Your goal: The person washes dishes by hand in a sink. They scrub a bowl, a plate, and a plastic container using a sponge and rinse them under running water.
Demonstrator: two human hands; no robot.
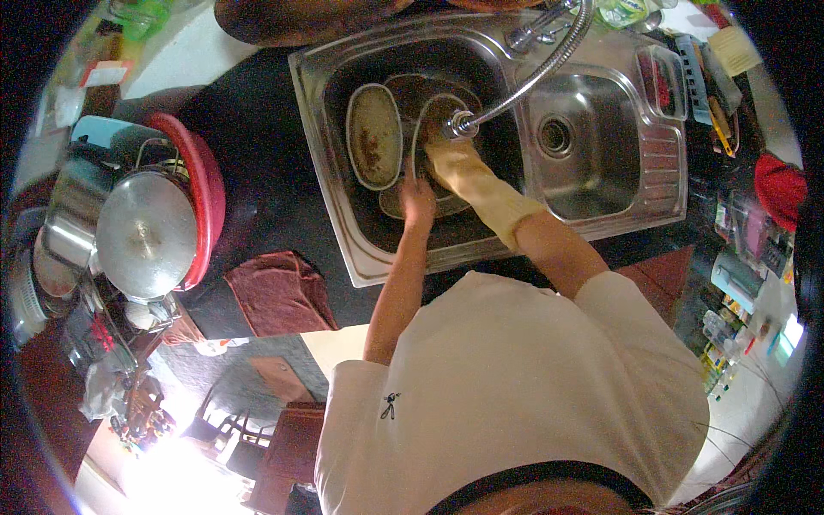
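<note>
My bare left hand [418,202] is closed on the lower left edge of a round, dark dish with a thin pale rim [416,142], tilted in the large left sink basin [339,81]. A cream rubber glove covers my right hand [446,163], which reaches inside the dish. Its fingers are hidden in shadow and behind the faucet's spray head [461,125]. Beside the dish, an oval pan [374,137] with brown residue leans at the basin's left. Another dish [392,203] lies partly hidden beneath my left hand.
A smaller steel basin [592,163] with a drain is on the right. The flexible faucet hose [558,64] arches over the divider. A brown cloth [279,292] hangs at the counter edge. Farther left stand a red basin [202,197] and a metal lid [146,233].
</note>
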